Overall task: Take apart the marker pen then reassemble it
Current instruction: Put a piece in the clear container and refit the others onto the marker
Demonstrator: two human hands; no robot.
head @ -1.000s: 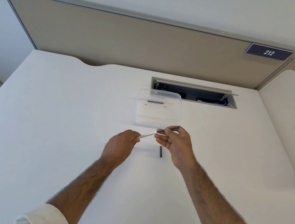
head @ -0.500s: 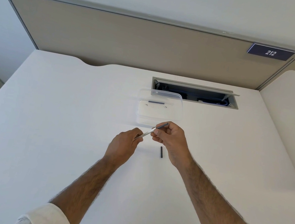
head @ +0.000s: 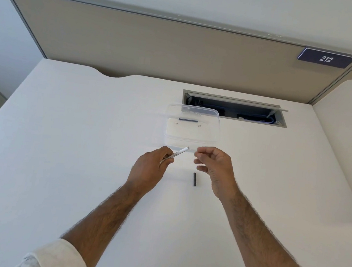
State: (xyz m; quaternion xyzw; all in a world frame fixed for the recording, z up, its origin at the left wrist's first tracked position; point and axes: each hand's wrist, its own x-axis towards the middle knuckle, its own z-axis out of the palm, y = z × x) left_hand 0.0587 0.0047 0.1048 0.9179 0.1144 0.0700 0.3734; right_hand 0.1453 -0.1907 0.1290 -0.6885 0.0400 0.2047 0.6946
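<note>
Reassembly seems partway, I judge: my left hand (head: 149, 169) pinches the white barrel (head: 178, 154), its open end tilted toward the clear box (head: 214, 135). My right hand (head: 215, 168) hovers just beside that end, fingers loosely curled, nothing visible in them. A short black piece (head: 194, 179) lies on the bench (head: 81, 144) between my hands, and a bluish bar (head: 188, 120) sits in the box. Both probably remain to fit.

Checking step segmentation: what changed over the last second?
The right hand let go of the marker barrel and drew off rightward; nothing shows in it. The dark part it held at the barrel's end is no longer visible. Left hand still grips the barrel; black piece and clear box unmoved.
</note>
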